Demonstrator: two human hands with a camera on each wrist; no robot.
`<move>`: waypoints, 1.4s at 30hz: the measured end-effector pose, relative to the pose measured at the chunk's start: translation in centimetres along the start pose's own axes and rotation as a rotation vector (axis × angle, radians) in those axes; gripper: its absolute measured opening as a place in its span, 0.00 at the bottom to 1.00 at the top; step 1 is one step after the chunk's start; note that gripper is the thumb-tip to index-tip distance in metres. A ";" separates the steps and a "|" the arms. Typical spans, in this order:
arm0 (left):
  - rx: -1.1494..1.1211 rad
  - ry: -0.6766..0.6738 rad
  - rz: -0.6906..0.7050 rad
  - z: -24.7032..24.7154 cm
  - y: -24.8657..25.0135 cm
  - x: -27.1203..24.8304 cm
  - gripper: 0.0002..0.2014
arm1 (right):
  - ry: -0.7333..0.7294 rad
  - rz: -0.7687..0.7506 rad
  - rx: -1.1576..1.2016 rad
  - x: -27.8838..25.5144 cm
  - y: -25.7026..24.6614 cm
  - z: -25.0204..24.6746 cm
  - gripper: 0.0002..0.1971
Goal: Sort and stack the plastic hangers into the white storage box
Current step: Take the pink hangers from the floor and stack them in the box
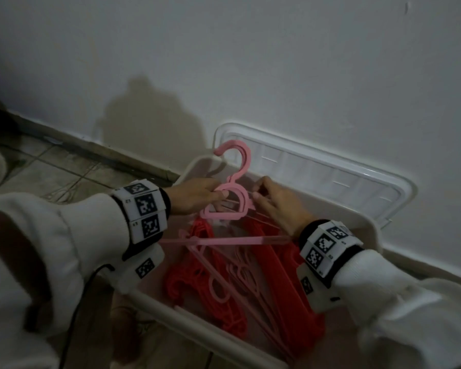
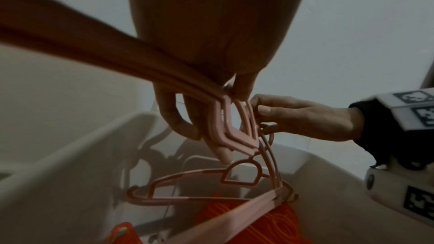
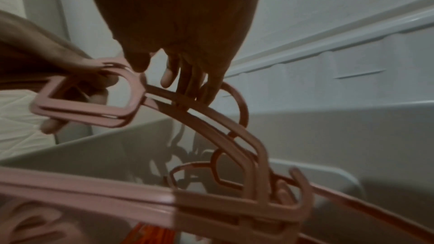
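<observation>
A bundle of pink plastic hangers (image 1: 246, 158) is held upright over the far-left corner of the white storage box (image 1: 367, 227). My left hand (image 1: 194, 197) grips the bundle at the neck loops (image 2: 225, 133). My right hand (image 1: 274, 206) pinches the thin shoulder bars (image 3: 211, 116) just right of the neck. Below them in the box lie stacked red hangers (image 1: 282, 275), also visible in the left wrist view (image 2: 258, 220). Other pink hangers (image 1: 218, 278) lie across the red ones.
The box's clear lid (image 1: 330, 177) leans against the white wall behind the box. A tiled floor (image 1: 64, 169) and a dark baseboard lie to the left. A black cable (image 1: 91, 283) runs down from my left wrist.
</observation>
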State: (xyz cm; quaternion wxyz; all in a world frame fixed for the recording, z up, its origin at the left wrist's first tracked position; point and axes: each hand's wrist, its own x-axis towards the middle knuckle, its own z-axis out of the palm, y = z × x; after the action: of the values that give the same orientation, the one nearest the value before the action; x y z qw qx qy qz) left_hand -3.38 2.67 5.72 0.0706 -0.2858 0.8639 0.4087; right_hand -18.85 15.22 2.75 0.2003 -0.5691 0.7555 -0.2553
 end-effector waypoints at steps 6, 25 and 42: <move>0.004 0.098 -0.010 -0.6 -0.9 0.3 0.10 | 0.250 0.144 -0.247 0.3 3.5 -1.2 0.18; -0.055 0.081 -0.015 -1.8 -1.1 0.6 0.17 | -0.156 0.459 -0.433 1.3 9.0 2.9 0.23; 0.035 -0.025 0.028 -2.1 -0.3 -0.5 0.18 | 0.358 0.151 -0.043 0.7 4.5 -3.0 0.10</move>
State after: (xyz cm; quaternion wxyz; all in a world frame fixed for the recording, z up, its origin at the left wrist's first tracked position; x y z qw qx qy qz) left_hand -2.56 1.20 7.13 0.0808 -0.2670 0.8739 0.3980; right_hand -24.25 16.06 2.36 0.0692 -0.4604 0.8250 -0.3204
